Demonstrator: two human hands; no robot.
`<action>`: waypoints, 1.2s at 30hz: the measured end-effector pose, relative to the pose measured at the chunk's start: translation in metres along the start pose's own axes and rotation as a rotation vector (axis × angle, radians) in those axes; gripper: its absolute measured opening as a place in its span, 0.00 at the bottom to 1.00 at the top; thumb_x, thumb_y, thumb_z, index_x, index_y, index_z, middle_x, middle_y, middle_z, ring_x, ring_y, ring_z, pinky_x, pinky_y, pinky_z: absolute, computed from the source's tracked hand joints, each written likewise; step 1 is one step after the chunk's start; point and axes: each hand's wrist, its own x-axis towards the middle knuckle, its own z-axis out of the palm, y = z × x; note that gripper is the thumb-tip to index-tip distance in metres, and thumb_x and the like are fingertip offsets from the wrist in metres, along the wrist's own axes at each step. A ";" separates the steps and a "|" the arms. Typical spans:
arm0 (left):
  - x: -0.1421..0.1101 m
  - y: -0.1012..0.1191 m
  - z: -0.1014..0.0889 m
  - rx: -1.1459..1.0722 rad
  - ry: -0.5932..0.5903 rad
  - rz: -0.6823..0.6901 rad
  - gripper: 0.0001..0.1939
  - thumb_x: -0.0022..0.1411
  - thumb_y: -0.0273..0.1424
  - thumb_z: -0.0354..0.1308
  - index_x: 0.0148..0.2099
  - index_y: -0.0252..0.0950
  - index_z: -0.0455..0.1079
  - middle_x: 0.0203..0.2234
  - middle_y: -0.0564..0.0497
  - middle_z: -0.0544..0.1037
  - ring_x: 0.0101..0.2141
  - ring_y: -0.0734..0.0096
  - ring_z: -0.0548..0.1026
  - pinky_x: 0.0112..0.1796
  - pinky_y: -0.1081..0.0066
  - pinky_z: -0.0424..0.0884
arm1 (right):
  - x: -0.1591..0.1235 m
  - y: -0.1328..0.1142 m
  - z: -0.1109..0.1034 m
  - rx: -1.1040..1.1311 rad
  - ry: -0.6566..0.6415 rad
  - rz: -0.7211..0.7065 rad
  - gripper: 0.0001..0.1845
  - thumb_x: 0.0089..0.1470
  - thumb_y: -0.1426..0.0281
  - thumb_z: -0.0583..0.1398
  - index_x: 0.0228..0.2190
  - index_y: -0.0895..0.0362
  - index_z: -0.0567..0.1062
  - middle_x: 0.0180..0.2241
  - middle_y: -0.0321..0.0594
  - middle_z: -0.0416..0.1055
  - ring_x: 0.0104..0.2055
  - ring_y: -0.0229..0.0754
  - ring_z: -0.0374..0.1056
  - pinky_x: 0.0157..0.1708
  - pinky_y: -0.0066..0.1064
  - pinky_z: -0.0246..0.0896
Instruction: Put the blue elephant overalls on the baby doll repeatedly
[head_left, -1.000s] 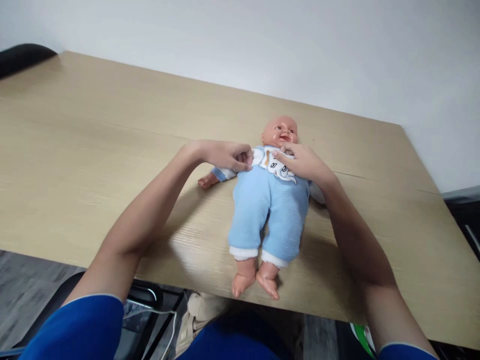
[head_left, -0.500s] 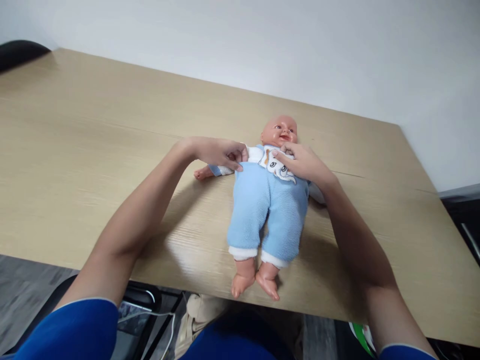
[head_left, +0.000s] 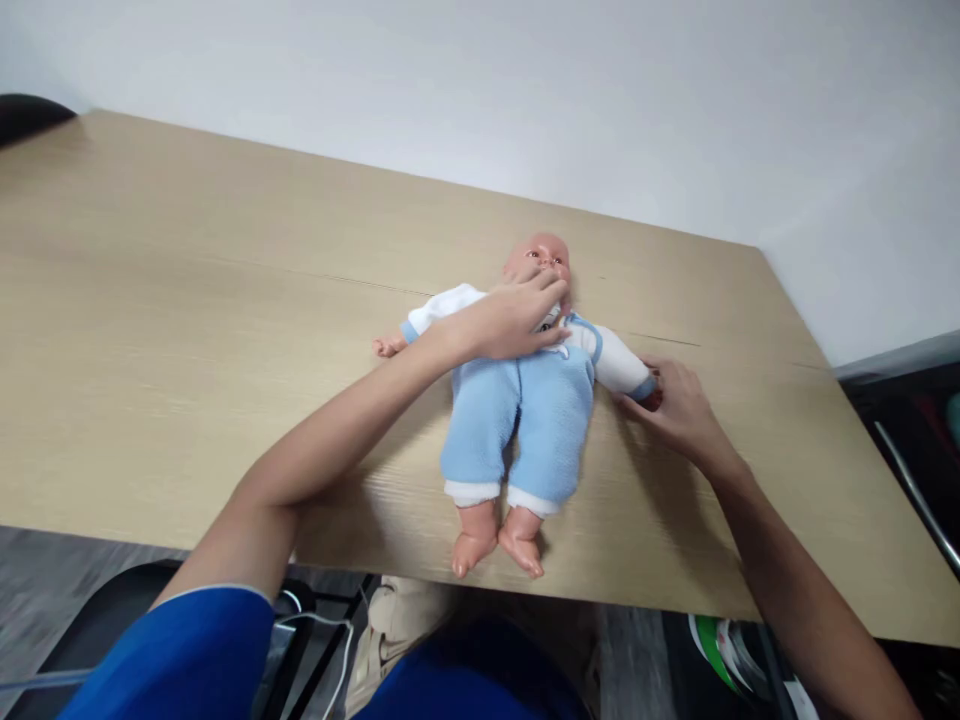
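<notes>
A baby doll (head_left: 555,420) lies on its back on the table, its feet toward me, dressed in a pale blue and white fleece outfit. My left hand (head_left: 517,312) rests across its chest just below the chin, fingers stretched out. That hand covers most of the animal face on the outfit's front and the doll's neck. Over on the right, my right hand (head_left: 675,405) closes round the end of the doll's arm (head_left: 619,362), at the blue cuff. The doll's small hand there is mostly hidden. Its other arm (head_left: 442,305) sticks out to the left.
The doll is on a light wooden table (head_left: 187,350) that meets a pale wall (head_left: 487,100). Black chairs (head_left: 97,620) stand at the near left and around the edges. A white cable (head_left: 349,650) hangs below the front edge, beside a beige bag-like thing (head_left: 401,630).
My left hand has moved right, from the doll's side onto its chest. My right hand has left the chest and taken hold of the doll's arm, now stretched out to the right.
</notes>
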 end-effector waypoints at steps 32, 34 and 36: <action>0.031 -0.006 0.047 -0.196 0.203 -0.032 0.07 0.68 0.37 0.64 0.44 0.39 0.73 0.40 0.47 0.84 0.41 0.61 0.80 0.48 0.61 0.74 | 0.056 -0.064 0.062 0.596 0.283 -0.280 0.26 0.76 0.39 0.63 0.44 0.47 0.84 0.47 0.46 0.78 0.55 0.58 0.75 0.62 0.56 0.75; 0.034 -0.013 0.045 -0.195 0.160 -0.130 0.08 0.68 0.38 0.64 0.43 0.39 0.73 0.40 0.48 0.84 0.41 0.61 0.80 0.47 0.62 0.74 | 0.055 -0.067 0.063 0.664 0.242 -0.190 0.25 0.75 0.39 0.64 0.41 0.46 0.81 0.44 0.44 0.78 0.53 0.57 0.75 0.62 0.54 0.76; 0.034 -0.018 0.045 -0.121 0.117 -0.158 0.08 0.68 0.37 0.64 0.43 0.38 0.74 0.39 0.48 0.84 0.41 0.61 0.79 0.46 0.63 0.73 | 0.056 -0.066 0.067 0.807 0.183 -0.062 0.28 0.76 0.37 0.60 0.38 0.46 0.77 0.42 0.43 0.78 0.51 0.56 0.76 0.60 0.52 0.77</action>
